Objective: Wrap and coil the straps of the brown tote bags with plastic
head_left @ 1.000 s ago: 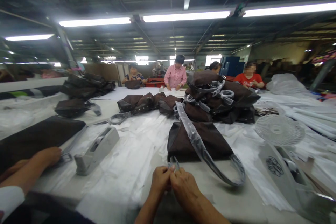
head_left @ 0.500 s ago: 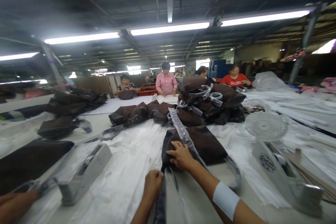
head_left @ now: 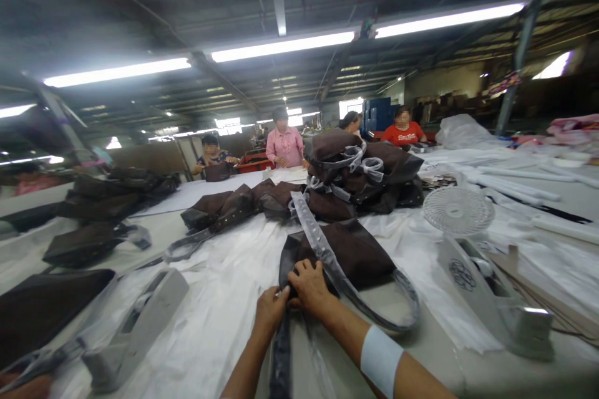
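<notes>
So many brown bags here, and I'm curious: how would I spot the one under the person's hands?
Find the long table covered in white sheeting, then its near edge, between two grey tape dispensers. The brown bag lies there beneath the left hand and right hand. Unlike the heaped bags behind, it lies alone, a clear-wrapped strap looping out to its right.

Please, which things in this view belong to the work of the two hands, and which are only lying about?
In the work:
left hand
right hand
brown fabric bag
clear-wrapped strap

Only lying about:
grey tape dispenser
small round white fan
pile of brown bags
</notes>
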